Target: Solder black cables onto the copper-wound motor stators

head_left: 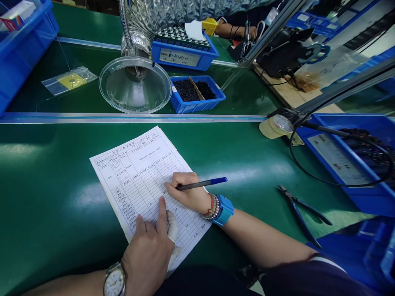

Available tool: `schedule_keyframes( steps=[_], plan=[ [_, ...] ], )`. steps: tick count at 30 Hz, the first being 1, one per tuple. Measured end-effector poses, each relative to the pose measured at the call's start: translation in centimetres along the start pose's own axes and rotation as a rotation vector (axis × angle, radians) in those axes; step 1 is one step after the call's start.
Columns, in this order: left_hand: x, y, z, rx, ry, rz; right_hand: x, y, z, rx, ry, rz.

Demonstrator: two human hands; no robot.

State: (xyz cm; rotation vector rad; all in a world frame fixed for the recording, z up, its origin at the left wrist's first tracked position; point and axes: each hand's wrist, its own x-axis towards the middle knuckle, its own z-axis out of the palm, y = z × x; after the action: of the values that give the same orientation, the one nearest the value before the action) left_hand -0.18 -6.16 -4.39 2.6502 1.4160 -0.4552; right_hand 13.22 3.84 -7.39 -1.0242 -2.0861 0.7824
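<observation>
A printed form with handwritten entries [142, 164] lies at a slant on the green bench, seemingly on top of other sheets. My right hand [187, 191] rests on its right side, fingers closed around a pen [200, 183] with a blue end. The tip is hidden by the fingers. My left hand [151, 246] lies on the lower part of the sheet, fingers stretched and the index finger extended toward the right hand. White wrapping covers what looks like its thumb. A wristwatch sits on the left wrist; bracelets and a blue band are on the right.
Cutting pliers [300, 211] lie to the right, near a blue bin of dark parts [345, 164] and a tape roll [276, 126]. Beyond the metal strip stand a fume-extraction hood [135, 88] and a small blue tray [197, 107]. A co-worker's hand [251, 33] is behind.
</observation>
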Motion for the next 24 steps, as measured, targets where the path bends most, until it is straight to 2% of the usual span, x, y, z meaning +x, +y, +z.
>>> schedule_keyframes(
  steps=[11, 17, 24],
  plan=[
    [-0.10, 0.01, -0.29, -0.006, 0.004, -0.008, -0.08, 0.17, 0.02, 0.003, 0.001, -0.020],
    [-0.07, -0.04, -0.19, -0.018, 0.009, 0.010, -0.11, 0.18, -0.16, 0.008, 0.076, 0.021],
    [0.01, -0.05, -0.30, -0.029, 0.022, -0.001, 0.09, 0.05, -0.28, 0.003, 0.041, 0.039]
  ],
)
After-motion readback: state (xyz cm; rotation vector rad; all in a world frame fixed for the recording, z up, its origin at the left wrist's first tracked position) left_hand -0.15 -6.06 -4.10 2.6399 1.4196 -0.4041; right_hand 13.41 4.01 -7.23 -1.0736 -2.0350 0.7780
